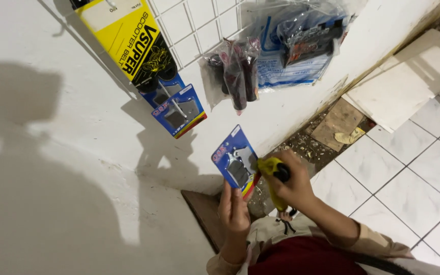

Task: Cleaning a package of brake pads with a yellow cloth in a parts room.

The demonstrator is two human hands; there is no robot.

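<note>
We log four packages around the white wire grid (199, 25): a yellow-black sleeve (128, 40) at its left, blue blister cards (178, 109) below that, clear bags (296, 43) at its right, and one blue blister card (234, 160) held lower down.

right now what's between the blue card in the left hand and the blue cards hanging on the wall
Only bare white wall separates the held blue blister card from the hanging blue cards, seen in the head view.
</note>
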